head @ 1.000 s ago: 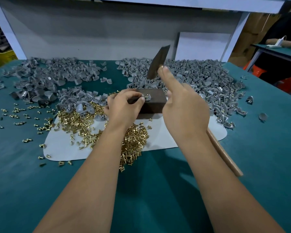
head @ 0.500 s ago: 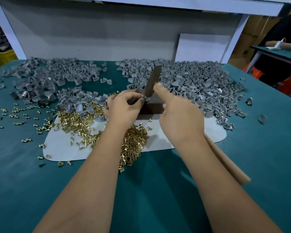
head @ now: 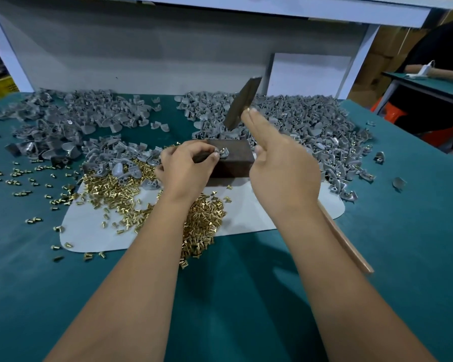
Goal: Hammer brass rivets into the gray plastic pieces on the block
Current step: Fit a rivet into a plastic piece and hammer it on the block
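Sitting just past the left hand, touching its fingertips: a dark brown block, long side running left to right. Hanging up above the block, a little to the right and farther away: the dark flat metal head of a hammer, tilted, with its pale wooden handle sticking out under the right wrist toward the body. Wrapped round that handle: the right hand, first two fingers stretched straight along it toward the head. Nearer to the small piece: the left hand, by far.

Spread beyond both hands: big heaps of gray plastic pieces. Piled under and beside the left wrist: shiny brass rivets, like tiny gold pegs.

Resting on top of the block, pinched by the curled left fingers: one small gray plastic piece, curved like a little shell. Poking out of it: a tiny gold speck, likely a rivet. Next hit likely straight down, close to those fingertips.
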Demonstrator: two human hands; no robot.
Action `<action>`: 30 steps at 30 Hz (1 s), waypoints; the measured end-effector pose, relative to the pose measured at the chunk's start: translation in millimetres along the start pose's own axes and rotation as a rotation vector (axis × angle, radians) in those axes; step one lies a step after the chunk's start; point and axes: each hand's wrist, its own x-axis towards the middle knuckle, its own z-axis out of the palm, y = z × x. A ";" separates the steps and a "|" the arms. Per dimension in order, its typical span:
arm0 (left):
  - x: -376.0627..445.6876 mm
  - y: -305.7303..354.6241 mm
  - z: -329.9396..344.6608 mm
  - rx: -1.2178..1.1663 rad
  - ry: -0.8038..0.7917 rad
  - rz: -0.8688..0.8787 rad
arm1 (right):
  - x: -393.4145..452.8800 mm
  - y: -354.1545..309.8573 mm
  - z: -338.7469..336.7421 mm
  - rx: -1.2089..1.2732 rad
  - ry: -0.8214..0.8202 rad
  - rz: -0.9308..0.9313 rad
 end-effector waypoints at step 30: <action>-0.3 4.6 -6.9 -0.088 -0.082 0.029 | 55.7 -2.2 49.6 0.472 -0.327 0.381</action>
